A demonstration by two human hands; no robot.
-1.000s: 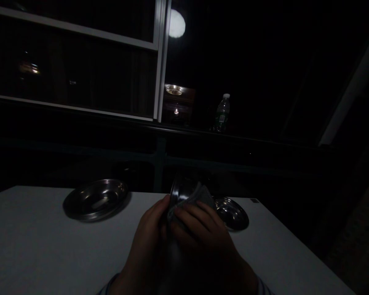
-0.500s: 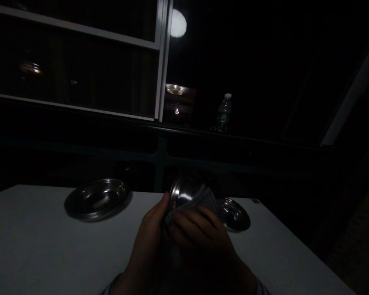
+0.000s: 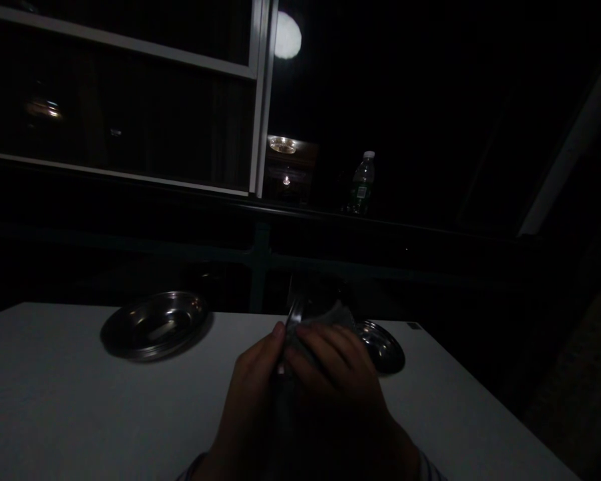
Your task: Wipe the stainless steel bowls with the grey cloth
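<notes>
Above the near part of the white table (image 3: 145, 414), my left hand (image 3: 250, 377) is closed on a shiny metal bowl (image 3: 295, 311), its thumb along the edge. The bowl is tipped nearly edge-on, so only a narrow strip shows. My right hand (image 3: 338, 364) grips a grey cloth (image 3: 338, 315) pressed against the bowl, fingers bent over it. Both hands hide most of the bowl and cloth. Just beyond my right hand lies a metal dish (image 3: 388, 351), partly covered by that hand.
Stacked shallow metal dishes (image 3: 153, 327) sit at the table's far left. Past the far edge, a clear plastic bottle (image 3: 362, 187) with a white cap stands on a dark ledge under the window (image 3: 253, 127). The surroundings are very dark.
The bowl has turned from showing its shiny broad side to nearly edge-on. My right hand and the cloth have shifted slightly over it. The view has moved a little.
</notes>
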